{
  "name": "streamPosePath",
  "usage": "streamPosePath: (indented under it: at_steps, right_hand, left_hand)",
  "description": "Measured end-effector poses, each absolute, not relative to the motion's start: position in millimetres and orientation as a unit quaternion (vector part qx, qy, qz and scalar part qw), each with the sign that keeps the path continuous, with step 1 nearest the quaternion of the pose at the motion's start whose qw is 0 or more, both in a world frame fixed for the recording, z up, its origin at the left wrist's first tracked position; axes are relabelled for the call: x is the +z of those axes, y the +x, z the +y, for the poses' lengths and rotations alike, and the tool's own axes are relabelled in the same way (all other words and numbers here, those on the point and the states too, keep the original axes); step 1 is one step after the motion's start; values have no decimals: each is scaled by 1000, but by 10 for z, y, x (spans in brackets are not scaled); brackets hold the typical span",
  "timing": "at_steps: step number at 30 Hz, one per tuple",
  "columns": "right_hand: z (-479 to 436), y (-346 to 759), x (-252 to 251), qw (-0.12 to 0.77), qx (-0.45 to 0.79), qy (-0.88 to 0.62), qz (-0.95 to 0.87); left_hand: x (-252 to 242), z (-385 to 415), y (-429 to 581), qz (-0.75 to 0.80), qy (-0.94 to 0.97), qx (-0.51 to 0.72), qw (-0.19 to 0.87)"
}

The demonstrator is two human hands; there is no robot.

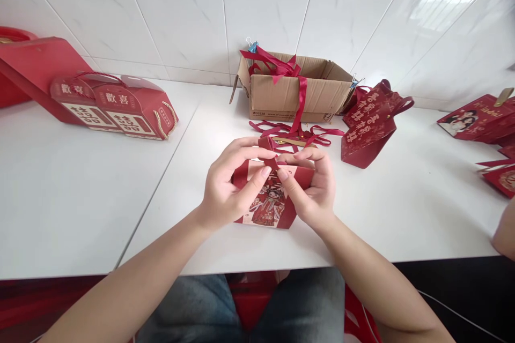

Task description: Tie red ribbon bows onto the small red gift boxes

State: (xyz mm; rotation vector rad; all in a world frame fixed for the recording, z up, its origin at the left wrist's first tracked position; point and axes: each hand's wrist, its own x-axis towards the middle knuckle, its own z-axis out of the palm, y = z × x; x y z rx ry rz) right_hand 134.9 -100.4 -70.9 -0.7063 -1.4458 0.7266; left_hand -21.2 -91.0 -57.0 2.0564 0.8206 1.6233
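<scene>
A small red gift box (267,209) with a costumed figure printed on its front stands on the table before me. At its top, a dark red strap (265,143) rises in a loop. My left hand (229,182) is closed on this strap, thumb in front and fingers behind and above. From the other side my right hand (316,190) pinches the strap's lower part against the box top, its thumb tip beside the left thumb. Fingers hide much of the box's upper edge.
Behind lie loose red ribbons (322,133) and an open cardboard box (300,96) with ribbon over its side. Red printed boxes (120,110) stand left, folded red boxes (368,123) right, more boxes (466,118) far right. Another person's arm (505,230) shows at the right edge.
</scene>
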Motion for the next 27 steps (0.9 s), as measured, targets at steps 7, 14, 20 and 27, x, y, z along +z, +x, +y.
streamPosePath:
  at_steps: [7,14,20,27]
  right_hand:
    - [-999,1350,-740,641,333,-309,-619]
    - [-1010,1348,-722,646,311,-300,-629]
    - [-1006,1353,-720,637,292,-308,-644]
    - [-1002,1347,-702,635,316,-317,-630]
  left_hand:
    - [-585,-899,-204,296,751,560,186]
    - [-628,-914,-148,318,677,606,272]
    - [-593,-934,-148,319,673,597,297]
    - [-615,-914,-179,300,700,577,295]
